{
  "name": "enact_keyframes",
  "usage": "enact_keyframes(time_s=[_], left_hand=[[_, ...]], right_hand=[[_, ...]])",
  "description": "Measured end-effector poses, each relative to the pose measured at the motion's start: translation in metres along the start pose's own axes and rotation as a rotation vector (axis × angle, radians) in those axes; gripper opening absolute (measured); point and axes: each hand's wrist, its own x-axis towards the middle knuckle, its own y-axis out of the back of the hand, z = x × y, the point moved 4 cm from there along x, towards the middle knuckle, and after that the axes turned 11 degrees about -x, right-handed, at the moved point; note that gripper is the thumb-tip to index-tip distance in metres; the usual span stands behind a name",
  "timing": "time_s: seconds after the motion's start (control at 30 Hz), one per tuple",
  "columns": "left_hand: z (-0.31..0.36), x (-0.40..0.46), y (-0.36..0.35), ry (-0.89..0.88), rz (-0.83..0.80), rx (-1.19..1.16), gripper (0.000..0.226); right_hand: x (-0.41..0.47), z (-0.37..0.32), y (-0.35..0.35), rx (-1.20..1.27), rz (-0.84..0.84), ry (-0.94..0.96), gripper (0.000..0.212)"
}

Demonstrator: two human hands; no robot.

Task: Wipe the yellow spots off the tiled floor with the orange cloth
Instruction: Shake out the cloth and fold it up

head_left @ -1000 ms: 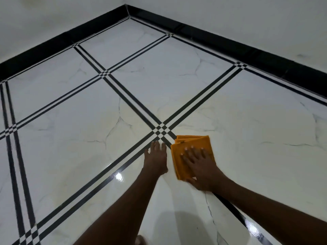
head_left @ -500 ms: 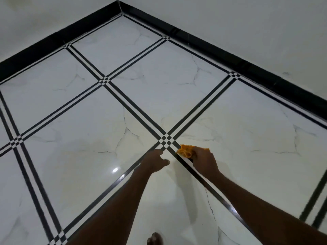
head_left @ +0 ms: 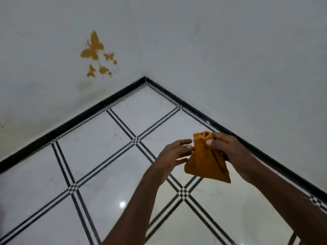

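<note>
The orange cloth (head_left: 205,161) hangs bunched in the air above the white tiled floor (head_left: 99,138). My right hand (head_left: 228,147) pinches its gathered top edge. My left hand (head_left: 175,154) is beside the cloth's left edge, fingertips touching it, fingers spread. I see no yellow spots on the visible tiles, only a light reflection (head_left: 122,204).
Two white walls meet at a corner (head_left: 145,77), lined with a black skirting strip (head_left: 88,112). Orange butterfly decals (head_left: 93,48) sit on the left wall above a faint smudge. Black double lines cross the tiles.
The cloth has been lifted off the floor and now hangs from my right hand. My left hand rose to meet it. The view has tilted up toward the wall corner.
</note>
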Motion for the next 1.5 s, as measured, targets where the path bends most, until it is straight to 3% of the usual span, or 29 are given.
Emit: enact_keyframes(time_s=[0.17, 0.3, 0.4, 0.57, 0.67, 0.73, 0.8, 0.9, 1.0, 1.07, 1.13, 1.2, 1.27, 1.33, 1.5], left_hand=[[0.17, -0.071, -0.064, -0.228, -0.131, 0.187, 0.035], [0.265, -0.114, -0.106, -0.524, 0.085, 0.37, 0.016], [0.315, -0.159, -0.137, -0.704, 0.21, 0.484, 0.013], [0.326, -0.213, -0.187, -0.557, 0.013, 0.741, 0.018], [0.338, -0.219, -0.223, -0.572, 0.101, 0.54, 0.022], [0.346, -0.211, -0.248, -0.539, 0.134, 0.381, 0.039], [0.346, -0.202, -0.285, -0.454, -0.034, 0.224, 0.06], [0.344, -0.202, -0.345, -0.411, -0.192, 0.049, 0.049], [0.345, -0.219, -0.397, -0.491, -0.113, 0.032, 0.037], [0.347, -0.228, -0.417, -0.532, -0.038, 0.036, 0.038], [0.345, -0.233, -0.435, -0.529, 0.077, 0.05, 0.041], [0.34, -0.231, -0.45, -0.492, 0.189, 0.125, 0.037], [0.334, -0.225, -0.458, -0.437, 0.233, 0.236, 0.022], [0.327, -0.229, -0.465, -0.387, 0.212, 0.338, 0.021], [0.313, -0.254, -0.476, -0.336, 0.058, 0.385, 0.03]], right_hand=[[-0.046, -0.154, 0.077, -0.034, 0.107, 0.118, 0.022], [-0.087, -0.235, 0.137, -0.044, 0.252, 0.193, 0.025], [-0.117, -0.276, 0.193, 0.064, 0.396, 0.216, 0.025], [-0.152, -0.325, 0.267, 0.181, 0.389, 0.297, 0.026], [-0.177, -0.352, 0.303, 0.232, 0.341, 0.349, 0.027], [-0.197, -0.364, 0.319, 0.282, 0.281, 0.368, 0.026], [-0.22, -0.372, 0.339, 0.329, 0.244, 0.369, 0.024], [-0.244, -0.374, 0.377, 0.387, 0.226, 0.341, 0.025], [-0.251, -0.358, 0.42, 0.384, 0.299, 0.225, 0.028], [-0.25, -0.341, 0.438, 0.246, 0.399, 0.118, 0.033], [-0.254, -0.312, 0.445, -0.115, 0.471, 0.02, 0.053], [-0.265, -0.287, 0.442, -0.394, 0.528, 0.043, 0.05], [-0.277, -0.271, 0.425, -0.358, 0.449, 0.149, 0.03], [-0.292, -0.26, 0.401, -0.335, 0.311, 0.207, 0.021], [-0.316, -0.241, 0.38, -0.235, 0.42, 0.292, 0.016]])
